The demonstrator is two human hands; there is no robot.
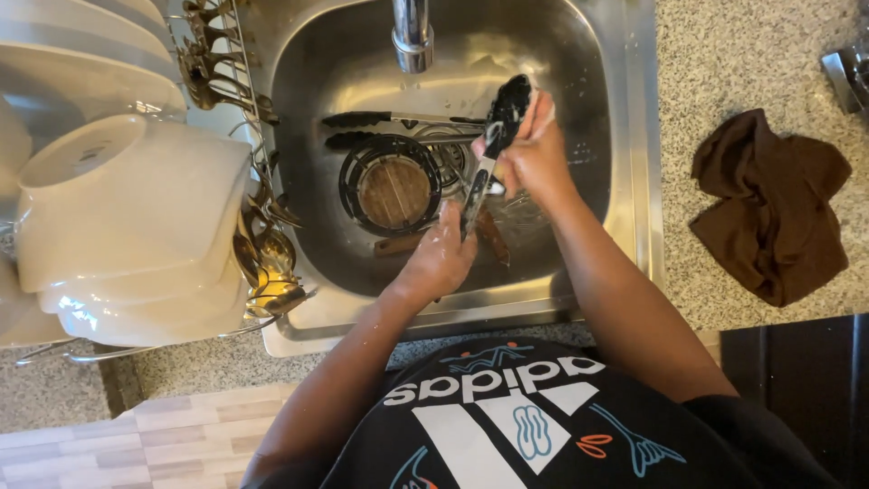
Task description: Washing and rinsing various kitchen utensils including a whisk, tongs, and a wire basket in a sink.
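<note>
Head view: left hand (441, 258) grips the black-tipped metal tongs (489, 154) by the handle over the steel sink (625, 181), while right hand (534, 154) closes around their upper end, rubbing it.

Warm indoor light from overhead, fairly bright. Strong glare on steel sink (625, 136) walls + tap (412, 34); white dishes (127, 208) at left nearly blown out, w/ small specular spots. Sink basin darker. Soft shadow under arms. Brown cloth (769, 204) loses detail in its folds. Hands slightly motion-blurred; rest sharp. Wide-angle bend at edges: rack & worktop (724, 54) lines curve.
</note>
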